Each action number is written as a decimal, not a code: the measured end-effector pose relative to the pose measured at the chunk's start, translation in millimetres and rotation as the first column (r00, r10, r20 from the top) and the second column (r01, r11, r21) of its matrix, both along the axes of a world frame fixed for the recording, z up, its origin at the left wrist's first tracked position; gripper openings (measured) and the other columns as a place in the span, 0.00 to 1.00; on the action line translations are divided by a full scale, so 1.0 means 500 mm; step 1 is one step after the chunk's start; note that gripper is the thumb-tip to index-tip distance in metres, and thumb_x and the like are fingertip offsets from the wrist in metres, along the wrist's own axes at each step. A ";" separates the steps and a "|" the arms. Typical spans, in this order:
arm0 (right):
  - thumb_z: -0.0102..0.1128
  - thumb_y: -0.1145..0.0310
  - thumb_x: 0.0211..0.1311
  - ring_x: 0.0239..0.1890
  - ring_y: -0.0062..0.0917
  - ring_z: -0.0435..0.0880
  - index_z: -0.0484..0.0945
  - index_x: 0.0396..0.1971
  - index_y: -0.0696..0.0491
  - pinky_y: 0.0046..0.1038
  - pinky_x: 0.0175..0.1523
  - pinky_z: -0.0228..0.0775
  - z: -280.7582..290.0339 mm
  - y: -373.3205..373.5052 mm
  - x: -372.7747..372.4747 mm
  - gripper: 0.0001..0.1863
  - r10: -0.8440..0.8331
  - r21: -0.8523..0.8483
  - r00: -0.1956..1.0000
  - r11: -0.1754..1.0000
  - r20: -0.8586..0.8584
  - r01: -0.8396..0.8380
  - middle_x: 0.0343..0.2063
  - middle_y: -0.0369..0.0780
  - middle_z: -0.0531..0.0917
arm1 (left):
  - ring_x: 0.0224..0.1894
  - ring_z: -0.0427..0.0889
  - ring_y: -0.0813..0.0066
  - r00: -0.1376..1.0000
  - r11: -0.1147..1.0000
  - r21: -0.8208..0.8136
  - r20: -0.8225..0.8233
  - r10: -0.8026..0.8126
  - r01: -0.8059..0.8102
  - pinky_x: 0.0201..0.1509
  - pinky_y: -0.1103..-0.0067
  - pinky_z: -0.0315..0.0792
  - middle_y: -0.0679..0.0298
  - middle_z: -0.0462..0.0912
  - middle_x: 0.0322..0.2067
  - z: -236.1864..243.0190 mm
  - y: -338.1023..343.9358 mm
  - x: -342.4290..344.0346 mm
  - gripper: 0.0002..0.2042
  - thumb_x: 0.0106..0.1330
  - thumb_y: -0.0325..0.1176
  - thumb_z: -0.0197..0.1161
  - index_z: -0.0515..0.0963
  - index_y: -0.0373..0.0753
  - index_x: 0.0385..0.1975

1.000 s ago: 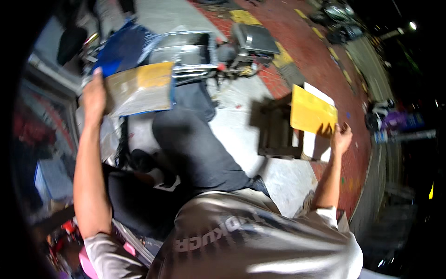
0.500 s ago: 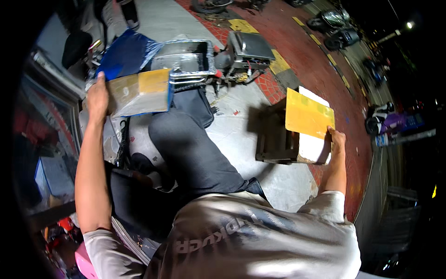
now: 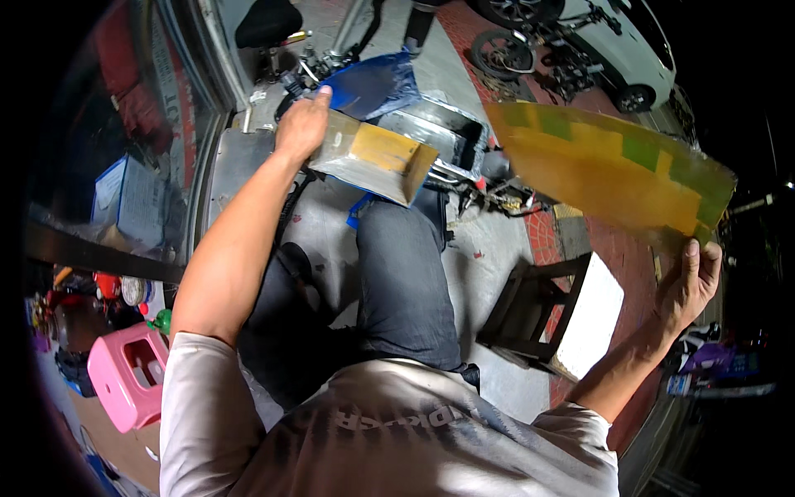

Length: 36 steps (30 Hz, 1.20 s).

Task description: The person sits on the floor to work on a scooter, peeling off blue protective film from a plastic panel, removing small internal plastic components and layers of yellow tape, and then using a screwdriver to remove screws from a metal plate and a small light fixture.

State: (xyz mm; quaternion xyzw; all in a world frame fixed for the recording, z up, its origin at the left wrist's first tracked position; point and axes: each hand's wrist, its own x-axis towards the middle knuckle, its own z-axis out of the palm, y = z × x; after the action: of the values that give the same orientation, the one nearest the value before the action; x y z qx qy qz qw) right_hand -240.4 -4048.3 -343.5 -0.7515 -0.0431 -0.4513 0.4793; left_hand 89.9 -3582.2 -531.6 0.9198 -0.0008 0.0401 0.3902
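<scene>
My left hand grips the left edge of a bent panel, dull grey and yellow inside with blue edges, held above my knee. Behind it are a crumpled blue sheet and an open silver metal box. My right hand pinches a flat, translucent yellow sheet with green patches by its lower right corner, raised at the right. Below that sheet stands a dark stool with a white top.
A glass front lines the left, with a pink plastic stool and clutter beside it. A bicycle or motorbike wheel and white car are at the top. Paving surrounds my legs.
The yellow sheet has risen off the stool in my right hand and looks larger as it lifts. The view has turned, shifting my left hand and its panel rightward in the picture.
</scene>
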 end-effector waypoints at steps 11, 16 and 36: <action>0.68 0.81 0.65 0.38 0.17 0.79 0.80 0.37 0.60 0.21 0.51 0.73 -0.001 0.336 0.202 0.05 0.195 -0.052 0.946 0.981 0.258 -0.187 0.39 0.40 0.85 | 0.60 0.79 0.40 0.993 0.991 -0.130 -0.102 -0.057 0.044 0.65 0.59 0.69 0.33 0.82 0.50 0.008 0.025 0.006 0.38 0.75 0.64 0.45 0.83 0.25 0.43; 0.67 0.81 0.66 0.40 0.18 0.81 0.79 0.38 0.60 0.22 0.51 0.74 0.000 0.364 0.211 0.05 0.205 -0.072 0.935 0.979 0.290 -0.192 0.38 0.40 0.85 | 0.56 0.82 0.39 0.991 0.990 -0.120 -0.105 -0.085 0.072 0.63 0.60 0.71 0.33 0.83 0.47 0.013 0.035 0.007 0.38 0.75 0.63 0.46 0.84 0.24 0.40; 0.70 0.80 0.59 0.25 0.18 0.78 0.82 0.29 0.60 0.22 0.32 0.69 -0.097 0.490 0.279 0.04 0.186 -0.392 0.976 0.894 -0.116 -0.216 0.25 0.38 0.83 | 0.47 0.85 0.45 0.993 0.971 -0.231 -0.085 -0.083 0.061 0.55 0.59 0.73 0.39 0.86 0.36 -0.017 0.064 0.045 0.40 0.73 0.66 0.48 0.82 0.26 0.29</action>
State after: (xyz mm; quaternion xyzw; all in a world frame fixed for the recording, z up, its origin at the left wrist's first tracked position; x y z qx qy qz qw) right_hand -100.8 -3803.4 -391.9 -0.8419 -0.1944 -0.3522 0.3598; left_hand 112.5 -3550.3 -539.8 0.8693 -0.0111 -0.0177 0.4939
